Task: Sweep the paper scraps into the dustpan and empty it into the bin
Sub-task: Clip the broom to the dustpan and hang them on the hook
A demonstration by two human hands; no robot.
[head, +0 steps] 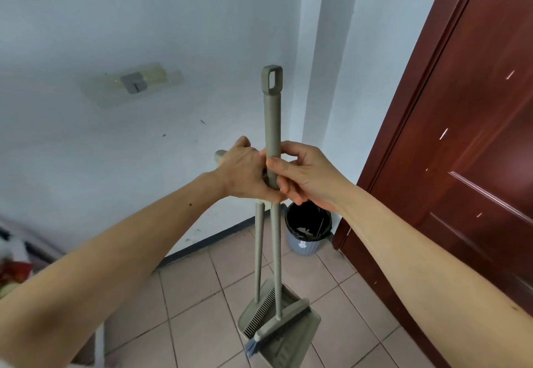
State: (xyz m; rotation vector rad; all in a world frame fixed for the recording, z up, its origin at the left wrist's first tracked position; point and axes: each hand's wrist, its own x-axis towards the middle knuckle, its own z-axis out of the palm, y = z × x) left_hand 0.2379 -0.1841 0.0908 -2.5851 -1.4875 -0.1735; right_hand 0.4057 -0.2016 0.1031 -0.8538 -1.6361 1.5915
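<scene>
**Broom and dustpan in hand, no scraps in sight on the floor**

Nearest the camera, both forearms reach forward and meet at the two upright handles. The right hand (302, 174) has its fingers (284, 165) clenched around the broom handle (272, 125), thumb across the front. The left hand (245, 174) is closed around the top of the dustpan handle (258, 249), whose end pokes out to its left.

Below the hands, the two handles run down to the tiled floor (202, 281). The broom head (281, 324) rests inside the dustpan (302, 333), beside its comb teeth. No paper scraps can be seen on the visible tiles, and the pan's contents are mostly hidden by the broom head.

Farther off, the bin (308, 229) stands in the corner by the wall and the brown door (461, 165), lined with a black bag and holding what looks like paper pieces.

Judging from this, the task is either barely begun or already finished; the view cannot settle which.
</scene>
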